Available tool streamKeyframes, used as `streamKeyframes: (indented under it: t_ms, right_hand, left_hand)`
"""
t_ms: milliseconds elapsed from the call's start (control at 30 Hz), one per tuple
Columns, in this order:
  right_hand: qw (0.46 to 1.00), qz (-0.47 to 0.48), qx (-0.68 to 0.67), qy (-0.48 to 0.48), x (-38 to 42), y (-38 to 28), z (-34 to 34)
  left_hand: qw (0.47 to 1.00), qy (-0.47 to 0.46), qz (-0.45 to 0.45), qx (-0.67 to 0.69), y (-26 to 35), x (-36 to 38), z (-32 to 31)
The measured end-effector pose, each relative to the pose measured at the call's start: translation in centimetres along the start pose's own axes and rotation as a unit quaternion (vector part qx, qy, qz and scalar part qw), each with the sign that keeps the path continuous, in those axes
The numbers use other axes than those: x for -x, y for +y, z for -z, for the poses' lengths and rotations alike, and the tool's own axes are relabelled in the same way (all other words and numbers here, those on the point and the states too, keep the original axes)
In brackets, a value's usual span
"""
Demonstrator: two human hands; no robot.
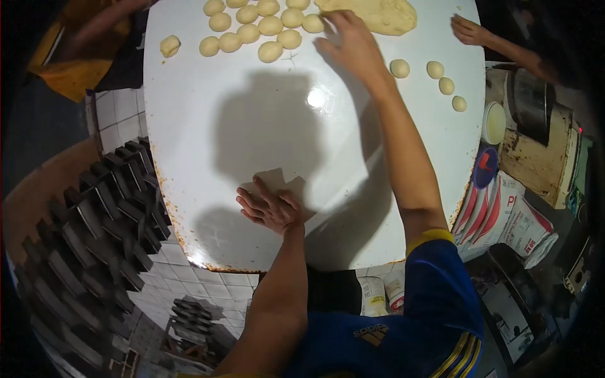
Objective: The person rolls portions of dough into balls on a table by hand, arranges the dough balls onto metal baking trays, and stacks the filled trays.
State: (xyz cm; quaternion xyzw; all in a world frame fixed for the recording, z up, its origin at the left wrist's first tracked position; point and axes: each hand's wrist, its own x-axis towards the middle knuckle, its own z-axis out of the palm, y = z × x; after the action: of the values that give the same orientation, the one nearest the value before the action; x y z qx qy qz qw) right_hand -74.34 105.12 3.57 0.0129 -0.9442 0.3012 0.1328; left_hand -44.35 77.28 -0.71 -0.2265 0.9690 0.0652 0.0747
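Observation:
My right hand (350, 45) reaches across the white table (340, 183), its thumb and fingers apart. Its fingertips are right at the edge of a round dough ball (313, 24), the rightmost of a cluster of dough balls (271, 26). Just beyond that hand lies a large flat slab of dough (387, 16). Lower down, my left hand (270, 206) is over the table near its front edge, fingers spread and holding nothing. A single dough ball (399, 68) sits to the right of my right wrist.
Three smaller dough balls (447, 85) lie in a line at the right. A lone dough lump (169, 46) is at the far left. Another person's hand (469, 30) is at the right edge. Stacked dark metal pans (107, 201) stand left, printed sacks (504, 214) right.

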Motion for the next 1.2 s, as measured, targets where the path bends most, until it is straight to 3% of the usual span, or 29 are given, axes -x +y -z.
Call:
streamKeyframes:
  t_ms: [133,200,267,367,433,500,533,600,700,733,800,867,967,1000,1067,1100,1133,1200]
  right_hand:
    - [0.998,-0.033,0.051,-0.003,-3.3,-1.5,-3.3]
    - [0.991,-0.115,-0.037,-0.06,-1.8,-2.2,-1.2]
    - [0.992,-0.116,-0.055,0.019,4.6,-5.7,2.9]
    - [0.978,-0.197,-0.068,-0.011,18.2,-6.8,3.5]
    - [0.976,-0.21,-0.054,-0.03,21.0,-7.2,3.0]
    - [0.991,-0.096,0.09,0.037,20.7,-5.9,1.1]
    - [0.99,-0.097,0.08,0.064,19.0,-5.7,-0.3]
    - [0.994,-0.087,0.051,0.03,18.3,-5.9,-2.6]
    - [0.998,0.0,0.032,0.052,23.3,-7.0,-2.6]
    - [0.999,-0.004,0.011,0.045,24.5,-4.8,-1.7]
    - [0.987,-0.047,0.146,0.05,22.5,-2.3,0.5]
    - [0.985,-0.077,0.1,0.119,18.2,-1.8,-1.2]
    - [0.994,-0.104,0.011,0.037,18.2,-7.2,-2.8]
    - [0.995,-0.057,-0.013,0.075,20.4,-7.7,-3.2]
    - [0.996,-0.025,0.007,0.088,23.6,-4.8,-1.4]
    - [0.995,-0.062,0.037,0.068,23.5,-3.0,-0.1]
    - [0.989,-0.074,0.113,0.056,22.2,-1.9,0.6]
    - [0.986,-0.073,0.095,0.113,18.0,-1.6,-0.9]
  left_hand:
    - [1.0,0.009,-0.021,0.0,-0.5,0.1,-0.4]
    - [1.0,0.003,-0.027,0.007,-0.8,0.3,-0.4]
    - [0.998,-0.006,-0.021,-0.052,-0.8,0.2,-0.7]
    - [0.999,-0.005,-0.019,-0.041,-0.3,0.1,-0.7]
    - [1.0,0.011,-0.015,-0.015,-0.6,0.1,-0.9]
    - [1.0,-0.003,-0.02,-0.016,-0.8,0.1,-0.9]
    - [1.0,-0.007,-0.019,-0.013,-0.6,0.1,-0.6]
    - [1.0,-0.01,-0.019,-0.013,-0.9,0.3,-0.5]
    - [0.999,-0.005,-0.032,-0.017,-0.9,-0.1,-0.7]
    - [0.999,0.004,-0.033,-0.012,-0.9,0.0,-0.9]
    - [0.999,0.009,-0.029,-0.011,-1.0,0.2,-1.1]
    - [0.999,-0.002,-0.032,0.002,-1.0,0.0,-0.8]
    - [1.0,-0.003,-0.028,-0.005,-0.9,-0.1,-0.7]
    - [1.0,-0.003,-0.027,-0.002,-0.8,-0.2,-0.8]
    - [0.999,0.011,-0.029,-0.015,-1.0,0.1,-1.2]
    - [0.999,0.011,-0.027,-0.014,-0.6,-0.3,-1.3]
    - [0.999,0.012,-0.032,-0.005,-0.4,-0.5,-1.0]
    - [0.999,0.006,-0.037,-0.002,-0.9,0.2,-0.5]
